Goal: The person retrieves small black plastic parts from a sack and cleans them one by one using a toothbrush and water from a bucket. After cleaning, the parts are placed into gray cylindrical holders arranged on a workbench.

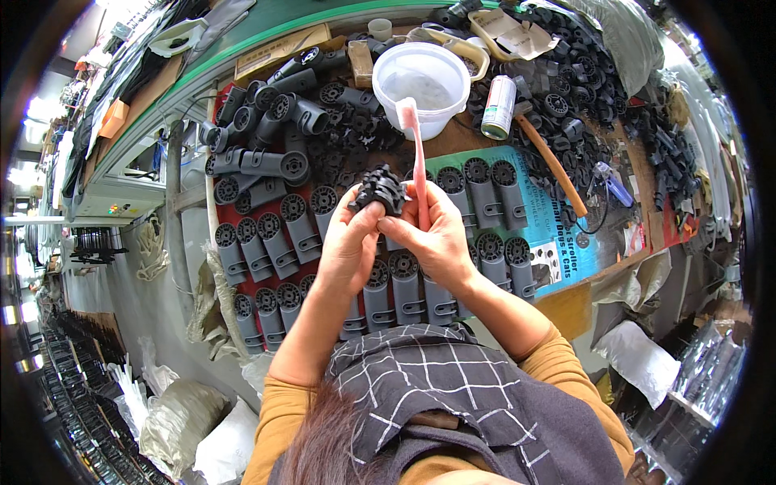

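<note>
My left hand is closed around a bunch of small black plastic parts, held up over the workbench. Close against it, my right hand grips a pink toothbrush, which stands upright with its bristle head at the top. The thumbs of both hands meet below the black parts. Under and around my hands, dark grey plastic tube fittings with round spoked ends lie in rows. Beyond the toothbrush head is a white plastic tub; its contents are hard to make out.
Right of the tub are a spray can and a hammer with an orange-brown handle. Loose fittings pile up at the back left. Black parts heap at the back right. A blue printed sheet lies under some fittings.
</note>
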Motion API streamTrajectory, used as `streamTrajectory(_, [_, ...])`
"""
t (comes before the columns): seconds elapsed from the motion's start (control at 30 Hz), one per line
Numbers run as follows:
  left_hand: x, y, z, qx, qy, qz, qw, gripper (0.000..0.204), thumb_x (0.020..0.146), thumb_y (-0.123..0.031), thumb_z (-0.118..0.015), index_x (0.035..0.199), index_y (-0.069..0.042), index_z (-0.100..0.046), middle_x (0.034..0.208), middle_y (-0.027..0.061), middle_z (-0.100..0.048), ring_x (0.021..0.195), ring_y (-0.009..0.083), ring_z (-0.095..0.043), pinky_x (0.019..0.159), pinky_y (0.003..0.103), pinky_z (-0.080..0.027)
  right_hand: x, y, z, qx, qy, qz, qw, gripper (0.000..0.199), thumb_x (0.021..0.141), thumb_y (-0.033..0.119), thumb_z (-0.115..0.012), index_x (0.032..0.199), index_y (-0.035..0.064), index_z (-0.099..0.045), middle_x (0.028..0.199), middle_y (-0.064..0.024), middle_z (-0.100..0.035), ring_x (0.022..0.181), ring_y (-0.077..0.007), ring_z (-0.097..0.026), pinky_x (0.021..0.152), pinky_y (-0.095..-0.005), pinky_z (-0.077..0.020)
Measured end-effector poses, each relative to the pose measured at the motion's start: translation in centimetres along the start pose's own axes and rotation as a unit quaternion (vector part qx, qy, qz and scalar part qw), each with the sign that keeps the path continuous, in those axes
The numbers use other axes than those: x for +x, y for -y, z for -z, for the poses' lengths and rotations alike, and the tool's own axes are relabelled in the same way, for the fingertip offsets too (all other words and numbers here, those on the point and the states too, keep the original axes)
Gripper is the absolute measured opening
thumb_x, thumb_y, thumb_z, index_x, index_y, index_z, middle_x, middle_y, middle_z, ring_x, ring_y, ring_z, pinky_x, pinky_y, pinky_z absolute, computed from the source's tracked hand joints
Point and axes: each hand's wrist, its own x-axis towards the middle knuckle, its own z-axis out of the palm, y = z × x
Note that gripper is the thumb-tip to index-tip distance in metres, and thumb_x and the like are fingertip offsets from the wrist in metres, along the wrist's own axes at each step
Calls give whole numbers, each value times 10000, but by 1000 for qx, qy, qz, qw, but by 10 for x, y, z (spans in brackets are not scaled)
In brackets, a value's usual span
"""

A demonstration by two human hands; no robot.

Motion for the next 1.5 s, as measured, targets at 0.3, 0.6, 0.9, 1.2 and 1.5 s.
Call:
streamTrajectory(0.3, [-3, -66, 19, 437, 25, 40, 898, 479, 659, -153, -773, 1099, -47, -619, 1040, 9, -590, 918, 114, -528, 838, 275, -429, -17, 19, 17, -272, 72, 79, 956, 416, 866, 123, -682, 1230, -6, -529, 699, 40, -487, 624, -39, -452, 569, -210, -408])
streamTrajectory(0.6, [-16, -50, 24, 184, -19, -15, 983, 393, 751, -51, -725, 1123, -21, -600, 1000, 9, -644, 897, 72, -598, 824, 233, -487, -35, 7, 26, -361, 30, 99, 927, 327, 985, 200, -503, 1242, 19, -593, 980, -157, -686, 862, -245, -675, 762, -320, -527])
streamTrajectory(0.9, [-18, -34, 32, -125, -27, 116, 985, 393, 835, -309, -694, 1115, -51, -598, 1032, 98, -642, 964, 237, -612, 825, 370, -504, -19, 8, 33, -445, 1, 167, 880, 321, 938, 206, -578, 1213, 44, -615, 824, -137, -662, 703, -282, -651, 638, -365, -511])
streamTrajectory(1.2, [-12, -23, 28, -200, -53, 187, 960, 366, 833, -369, -685, 1067, -90, -651, 937, 91, -658, 888, 241, -595, 746, 326, -479, -13, 18, 38, -448, 32, 126, 885, 312, 929, 220, -596, 1146, 1, -644, 965, -180, -685, 838, -292, -685, 714, -348, -538])
streamTrajectory(1.5, [-2, -9, -8, -291, -174, 219, 915, 441, 768, -465, -738, 819, -37, -642, 804, 66, -634, 765, 192, -576, 730, 296, -462, -18, -8, 40, -474, 11, 238, 848, 354, 830, 133, -693, 1175, 66, -652, 687, -76, -580, 612, -229, -549, 570, -345, -462])
